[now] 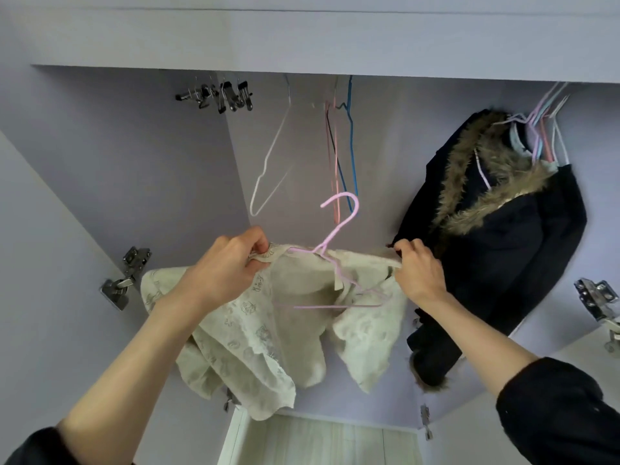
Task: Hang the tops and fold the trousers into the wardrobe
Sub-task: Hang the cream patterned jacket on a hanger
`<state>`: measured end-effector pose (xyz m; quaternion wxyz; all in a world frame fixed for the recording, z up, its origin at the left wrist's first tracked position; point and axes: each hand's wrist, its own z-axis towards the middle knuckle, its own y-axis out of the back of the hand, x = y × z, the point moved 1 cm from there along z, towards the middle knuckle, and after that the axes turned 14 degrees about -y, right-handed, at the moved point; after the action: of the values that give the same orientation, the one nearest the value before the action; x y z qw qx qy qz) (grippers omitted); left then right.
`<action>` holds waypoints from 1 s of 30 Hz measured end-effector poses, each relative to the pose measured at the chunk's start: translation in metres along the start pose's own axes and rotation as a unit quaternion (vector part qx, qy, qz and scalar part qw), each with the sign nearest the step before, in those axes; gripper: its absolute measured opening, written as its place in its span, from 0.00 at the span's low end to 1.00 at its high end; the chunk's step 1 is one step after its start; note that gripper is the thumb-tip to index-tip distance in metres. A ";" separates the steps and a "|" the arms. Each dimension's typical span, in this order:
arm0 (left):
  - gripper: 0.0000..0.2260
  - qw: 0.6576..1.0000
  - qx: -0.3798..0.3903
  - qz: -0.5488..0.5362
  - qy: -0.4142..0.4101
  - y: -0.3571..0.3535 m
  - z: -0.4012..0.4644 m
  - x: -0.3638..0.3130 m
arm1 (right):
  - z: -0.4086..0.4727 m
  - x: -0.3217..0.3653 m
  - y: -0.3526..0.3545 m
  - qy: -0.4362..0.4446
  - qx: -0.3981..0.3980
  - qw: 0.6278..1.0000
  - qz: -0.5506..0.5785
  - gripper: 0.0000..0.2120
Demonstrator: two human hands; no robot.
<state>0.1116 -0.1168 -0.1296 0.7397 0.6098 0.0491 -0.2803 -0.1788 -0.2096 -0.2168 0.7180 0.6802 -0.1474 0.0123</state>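
A cream printed top (302, 317) hangs on a pink wire hanger (339, 226) held up inside the wardrobe, below the hanging clothes. My left hand (228, 263) pinches the top's left shoulder near the collar. My right hand (419, 270) pinches the right shoulder edge. The hanger's hook points upward, free of any rail, and its lower bar shows through the neck opening.
Empty hangers dangle above: a white one (268, 162), pink and blue ones (342, 156). A black fur-trimmed coat (496, 236) hangs at right beside several pastel hangers (543, 129). Metal clip hangers (221, 95) sit at upper left. Door hinges (124, 276) flank both sides.
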 end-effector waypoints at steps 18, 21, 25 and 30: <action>0.11 0.992 -0.116 -0.048 -0.014 -0.033 0.009 -0.010 | 0.001 -0.021 0.029 -0.013 0.111 0.986 0.121 0.21; 0.11 0.993 -0.097 -0.054 -0.028 -0.041 0.009 -0.014 | -0.002 -0.016 0.041 -0.014 0.109 0.977 0.181 0.21; 0.11 0.978 -0.174 -0.115 -0.006 -0.039 0.013 -0.019 | -0.016 -0.005 0.057 0.020 0.166 0.962 0.215 0.14; 0.12 0.948 -0.229 -0.217 0.027 -0.026 0.015 -0.005 | -0.028 -0.010 0.062 0.061 0.369 0.899 0.229 0.10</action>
<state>0.0912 -0.1317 -0.1464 0.7793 0.4056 0.2632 -0.3986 -0.1967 -0.1753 -0.1593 0.4003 0.8420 -0.2395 0.2711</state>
